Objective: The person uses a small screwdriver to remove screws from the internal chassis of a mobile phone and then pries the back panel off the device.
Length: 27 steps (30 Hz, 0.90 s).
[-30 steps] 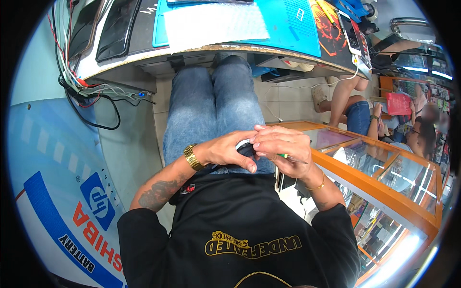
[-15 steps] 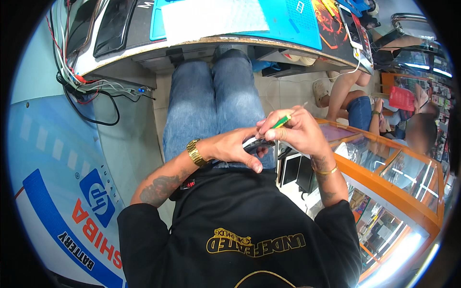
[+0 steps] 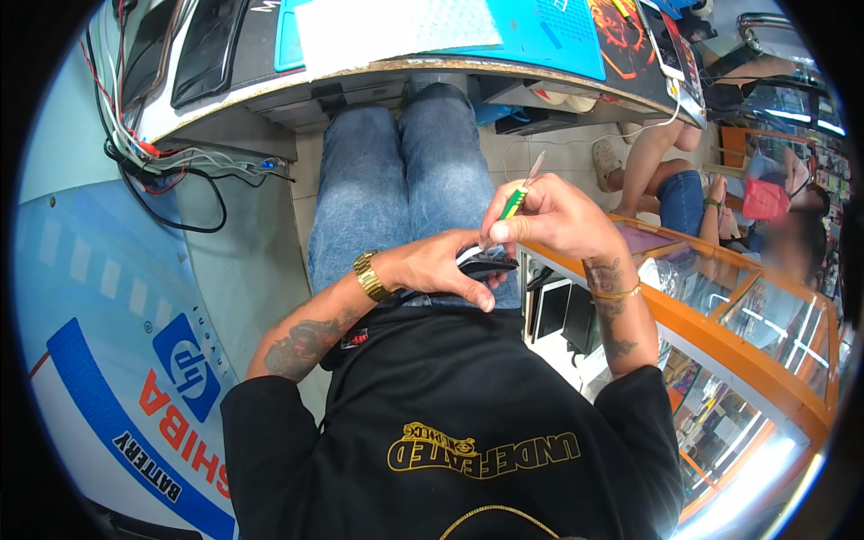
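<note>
Above my lap, my left hand is wrapped around a thin dark device that looks like a phone, with a whitish strip along one edge. Its thumb lies along the near side, and fingertips show beyond the far side. In a pinch grip, my right hand has a slim green-and-yellow-handled tool. A thin metal blade sticks up from the tool's upper end, while the lower end points down at the device's edge. Whether that tip touches is too small to tell.
Ahead is a workbench with a blue mat, a white cloth, a dark tablet-like slab and a white phone. Cables hang at the left. A glass display case stands right; another person sits beyond it.
My right hand has turned so the tool stands more upright, its blade pointing up and its lower end down at the phone. My left hand stays nearly still, holding the phone.
</note>
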{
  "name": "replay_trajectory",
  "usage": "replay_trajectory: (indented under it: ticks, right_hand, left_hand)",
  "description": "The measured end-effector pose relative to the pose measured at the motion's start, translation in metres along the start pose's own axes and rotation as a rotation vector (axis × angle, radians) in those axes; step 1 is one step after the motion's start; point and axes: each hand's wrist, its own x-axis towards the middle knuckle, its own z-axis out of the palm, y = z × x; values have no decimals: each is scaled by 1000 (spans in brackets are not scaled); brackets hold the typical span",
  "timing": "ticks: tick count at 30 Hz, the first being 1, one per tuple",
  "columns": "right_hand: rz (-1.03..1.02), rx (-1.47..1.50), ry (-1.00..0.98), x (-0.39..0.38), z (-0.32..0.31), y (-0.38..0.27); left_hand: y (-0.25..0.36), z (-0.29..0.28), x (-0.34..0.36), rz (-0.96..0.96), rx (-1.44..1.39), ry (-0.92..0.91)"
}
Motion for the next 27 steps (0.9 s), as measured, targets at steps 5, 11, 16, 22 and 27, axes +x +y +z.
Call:
replay_trajectory:
  ticks: [5, 11, 16, 22, 27]
  right_hand:
    - [25, 12, 13, 1, -1, -1]
    - [-184, -201, 200, -17, 13, 2]
    - [-440, -337, 320, -25, 31, 15]
    - [-620, -441, 383, -31, 36, 28]
    - [-676, -313, 397, -28, 32, 35]
  left_hand:
    - [-2, -5, -1, -20, 32, 22]
    - [-3, -9, -2, 28, 31, 36]
    - [-6, -13, -1, 111, -90, -8]
    - [-7, -13, -3, 133, -135, -14]
    - [2, -8, 0, 153, -71, -8]
